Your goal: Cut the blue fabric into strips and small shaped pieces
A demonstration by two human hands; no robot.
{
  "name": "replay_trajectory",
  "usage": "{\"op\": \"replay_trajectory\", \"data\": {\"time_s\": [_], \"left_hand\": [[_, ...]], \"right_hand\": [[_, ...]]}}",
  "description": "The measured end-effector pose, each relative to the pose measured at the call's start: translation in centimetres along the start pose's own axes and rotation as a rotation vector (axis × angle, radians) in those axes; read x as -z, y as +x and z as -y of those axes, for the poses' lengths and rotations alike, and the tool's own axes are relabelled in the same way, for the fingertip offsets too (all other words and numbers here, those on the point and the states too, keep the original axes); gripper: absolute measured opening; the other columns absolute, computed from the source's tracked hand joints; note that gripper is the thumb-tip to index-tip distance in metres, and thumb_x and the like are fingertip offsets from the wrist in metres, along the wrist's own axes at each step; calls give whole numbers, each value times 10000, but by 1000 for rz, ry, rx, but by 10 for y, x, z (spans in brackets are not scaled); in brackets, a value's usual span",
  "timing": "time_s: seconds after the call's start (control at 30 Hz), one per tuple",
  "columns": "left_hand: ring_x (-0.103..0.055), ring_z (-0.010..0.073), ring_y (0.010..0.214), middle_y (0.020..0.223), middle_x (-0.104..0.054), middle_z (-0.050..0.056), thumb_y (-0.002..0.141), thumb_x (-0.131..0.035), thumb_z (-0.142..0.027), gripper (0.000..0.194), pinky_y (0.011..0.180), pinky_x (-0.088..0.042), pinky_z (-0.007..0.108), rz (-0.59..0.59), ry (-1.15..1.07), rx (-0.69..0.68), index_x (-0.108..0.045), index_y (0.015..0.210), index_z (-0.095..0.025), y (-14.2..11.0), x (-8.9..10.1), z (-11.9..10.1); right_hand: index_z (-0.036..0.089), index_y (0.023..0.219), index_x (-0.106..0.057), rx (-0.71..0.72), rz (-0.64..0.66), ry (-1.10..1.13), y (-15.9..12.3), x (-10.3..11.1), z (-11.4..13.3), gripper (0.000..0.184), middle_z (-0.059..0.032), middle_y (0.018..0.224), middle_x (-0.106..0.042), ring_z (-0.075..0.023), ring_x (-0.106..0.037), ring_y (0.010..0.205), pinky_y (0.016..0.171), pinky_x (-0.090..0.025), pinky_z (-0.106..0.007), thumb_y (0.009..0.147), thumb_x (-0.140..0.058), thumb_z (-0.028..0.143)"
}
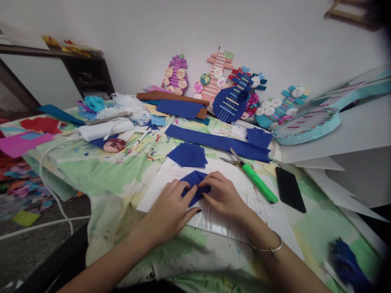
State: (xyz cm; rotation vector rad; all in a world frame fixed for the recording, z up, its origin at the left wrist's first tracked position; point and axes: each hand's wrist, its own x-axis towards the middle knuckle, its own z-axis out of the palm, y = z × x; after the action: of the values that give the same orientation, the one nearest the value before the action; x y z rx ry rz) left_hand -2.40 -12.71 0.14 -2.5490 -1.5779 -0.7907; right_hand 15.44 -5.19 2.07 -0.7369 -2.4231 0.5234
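A small piece of dark blue crepe paper lies on the white board in front of me. My right hand pinches its right edge between thumb and bent fingers. From the left, my left hand holds the same piece down with curled fingers, its thumb resting apart on the board. Just beyond, a stack of cut blue paper pieces lies at the board's far edge. A green utility knife and scissors lie to the right of my hands.
Behind the board runs a long blue paper strip. A black phone lies at right, near a large turquoise decorated piece. Several decorated instrument shapes, one a blue lute, lean on the wall. A white cable hangs at left.
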Motion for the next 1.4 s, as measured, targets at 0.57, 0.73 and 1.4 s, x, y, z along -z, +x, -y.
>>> {"op": "replay_trajectory", "data": {"time_s": [0.57, 0.73, 1.4], "left_hand": [[-468, 208, 841, 834, -549, 87, 856, -399, -138, 199, 768, -418, 380, -8, -2, 56, -597, 866, -122, 8, -4, 8], [-473, 195, 882, 889, -553, 68, 852, -431, -159, 153, 794, -422, 352, 14, -157, 52, -571, 912, -149, 6, -2, 13], [-551, 131, 857, 876, -639, 10, 838, -433, -99, 225, 784, -410, 257, 209, -478, -67, -631, 866, -202, 22, 20, 43]], "right_hand": [[195, 1031, -560, 101, 126, 124, 1, -1, 0, 401, -63, 1039, -608, -210, -491, 1035, 914, -386, -405, 661, -558, 41], [189, 847, -592, 29, 39, 85, 0, -7, -5, 266, -54, 897, -646, -181, -558, 909, 824, -448, -346, 700, -473, 3], [183, 836, -580, 148, 144, -26, -1, 3, -1, 245, -57, 947, -630, -213, -487, 971, 849, -375, -402, 696, -480, 8]]}}
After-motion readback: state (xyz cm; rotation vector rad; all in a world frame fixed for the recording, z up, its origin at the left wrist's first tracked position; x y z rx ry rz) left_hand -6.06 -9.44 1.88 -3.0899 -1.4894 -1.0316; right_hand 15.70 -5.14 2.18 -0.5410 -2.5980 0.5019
